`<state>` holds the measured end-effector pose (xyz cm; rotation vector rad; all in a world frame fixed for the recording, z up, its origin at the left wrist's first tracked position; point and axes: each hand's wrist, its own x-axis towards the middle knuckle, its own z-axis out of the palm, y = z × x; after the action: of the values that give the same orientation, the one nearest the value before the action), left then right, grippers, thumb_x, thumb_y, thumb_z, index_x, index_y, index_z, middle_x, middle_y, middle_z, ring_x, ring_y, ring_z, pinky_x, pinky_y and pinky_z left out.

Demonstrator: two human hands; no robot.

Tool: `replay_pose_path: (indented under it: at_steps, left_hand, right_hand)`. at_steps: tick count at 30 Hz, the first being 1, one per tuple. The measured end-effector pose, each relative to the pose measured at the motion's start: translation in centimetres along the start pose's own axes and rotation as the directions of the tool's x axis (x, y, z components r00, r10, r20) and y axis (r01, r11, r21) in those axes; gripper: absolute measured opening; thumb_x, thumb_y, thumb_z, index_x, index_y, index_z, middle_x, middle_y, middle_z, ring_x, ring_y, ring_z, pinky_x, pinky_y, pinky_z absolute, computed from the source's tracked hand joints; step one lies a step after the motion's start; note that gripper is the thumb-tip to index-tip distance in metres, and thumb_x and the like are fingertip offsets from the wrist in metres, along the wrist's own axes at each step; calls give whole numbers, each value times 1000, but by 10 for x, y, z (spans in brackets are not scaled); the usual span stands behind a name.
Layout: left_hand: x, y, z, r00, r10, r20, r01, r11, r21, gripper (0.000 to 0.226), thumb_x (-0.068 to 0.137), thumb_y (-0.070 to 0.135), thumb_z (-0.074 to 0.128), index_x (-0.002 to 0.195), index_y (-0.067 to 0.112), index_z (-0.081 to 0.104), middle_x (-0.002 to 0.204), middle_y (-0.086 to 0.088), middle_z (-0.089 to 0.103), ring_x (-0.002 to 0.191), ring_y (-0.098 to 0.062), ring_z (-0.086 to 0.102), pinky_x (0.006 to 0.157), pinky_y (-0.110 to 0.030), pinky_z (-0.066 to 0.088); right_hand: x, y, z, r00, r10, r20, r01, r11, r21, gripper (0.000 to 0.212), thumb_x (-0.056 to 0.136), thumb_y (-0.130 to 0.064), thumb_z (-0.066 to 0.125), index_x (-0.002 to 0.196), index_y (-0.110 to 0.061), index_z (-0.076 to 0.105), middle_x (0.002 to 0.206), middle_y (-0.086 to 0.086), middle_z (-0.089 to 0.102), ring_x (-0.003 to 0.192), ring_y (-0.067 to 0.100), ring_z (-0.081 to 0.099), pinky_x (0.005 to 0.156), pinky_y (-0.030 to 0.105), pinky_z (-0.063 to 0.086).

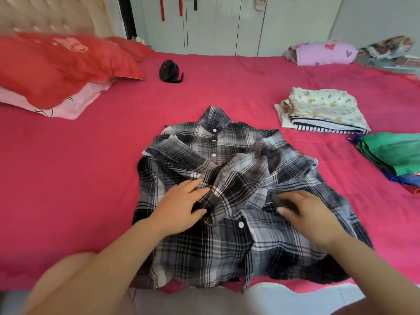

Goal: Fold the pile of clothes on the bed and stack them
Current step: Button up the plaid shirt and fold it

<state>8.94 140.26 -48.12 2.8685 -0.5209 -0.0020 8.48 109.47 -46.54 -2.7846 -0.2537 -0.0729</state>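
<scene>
At the near edge of the bed (68,178), the plaid shirt (204,144) lies button-side up, looks light and floppy. The person's left hand (181,205) pinches a bunched sleeve (227,189); the right hand (306,210) sits on the cloth, grip unclear tbh. Probably best grabbed at the shoulders.

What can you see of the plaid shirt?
The plaid shirt is black, grey and white cloth with white buttons, lying front-up on the pink bedspread, collar away from the person, hem at the near edge. Sleeves lie bunched across the chest. The left hand grips one sleeve; the right hand rests on the cloth.
</scene>
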Motion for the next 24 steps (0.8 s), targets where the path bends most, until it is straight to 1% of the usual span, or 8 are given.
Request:
replay_pose_path:
  at_steps: [2, 6, 10, 13, 15, 17, 19, 24]
  left_hand:
    - [8, -2, -12, 995, -4, -99, -2, 998, -58, 55, 93, 44, 47, 144, 30, 32, 154, 7, 21, 141, -13, 18, 113, -32, 19]
    - [29, -16, -27, 971, -179, -158, 162, 980, -115, 57, 94, 35, 49, 146, 26, 27, 152, 3, 23, 140, -17, 20, 111, -34, 26]
    - [39, -42, -29, 922, -344, -179, 327, 938, -119, 60, 94, 20, 51, 147, 22, 24, 151, -2, 23, 139, -21, 20, 108, -35, 31]
    - [40, -65, -27, 890, -423, -168, 399, 903, -160, 59, 94, 16, 51, 147, 19, 25, 148, -5, 27, 134, -24, 29, 104, -34, 35]
    - [40, -76, -25, 874, -455, -170, 423, 885, -193, 58, 94, 17, 52, 146, 18, 26, 144, -6, 32, 128, -24, 37, 99, -34, 39]
    - [40, -83, -24, 854, -478, -205, 429, 870, -242, 56, 93, 16, 52, 144, 16, 29, 141, -6, 34, 121, -24, 44, 92, -33, 41]
    - [41, -87, -23, 819, -510, -262, 434, 850, -299, 57, 90, 11, 55, 142, 15, 32, 139, -7, 35, 118, -24, 47, 89, -33, 42]
    - [51, -95, -24, 743, -559, -367, 458, 825, -331, 64, 84, 5, 58, 141, 16, 32, 131, -7, 41, 118, -25, 42, 93, -33, 39]
  right_hand:
    - [12, -7, -6, 995, -34, -92, 36, 999, 24, 42, 86, -30, 62, 127, -20, 55, 119, 6, 58, 111, 25, 54, 94, 29, 39]
    - [37, -29, -11, 981, -121, -154, 139, 985, 107, 56, 88, -30, 59, 140, -30, 38, 134, 1, 47, 122, 19, 45, 100, 28, 36]
    - [61, -42, -4, 968, -252, 6, 252, 968, -7, 52, 89, -41, 54, 139, -33, 40, 141, -4, 41, 130, 16, 39, 109, 32, 34]
    - [77, -49, 2, 954, -175, 242, 240, 933, -269, 34, 92, -49, 45, 114, -29, 61, 115, -7, 60, 112, 15, 54, 93, 33, 44]
    - [88, -57, 1, 969, -148, 199, 203, 935, -291, 31, 92, -47, 46, 95, -23, 66, 95, -6, 63, 98, 16, 58, 79, 29, 46]
    - [100, -71, -1, 979, -192, 71, 204, 948, -246, 27, 92, -43, 48, 89, -23, 66, 90, -6, 62, 93, 17, 58, 71, 28, 43]
    - [115, -93, 2, 969, -247, 11, 246, 955, -167, 22, 92, -38, 48, 94, -25, 66, 94, -5, 62, 95, 18, 57, 79, 30, 47]
    - [165, -151, 32, 937, -305, 172, 321, 944, -75, 29, 90, -32, 52, 117, -25, 59, 115, 3, 58, 109, 24, 54, 95, 35, 45]
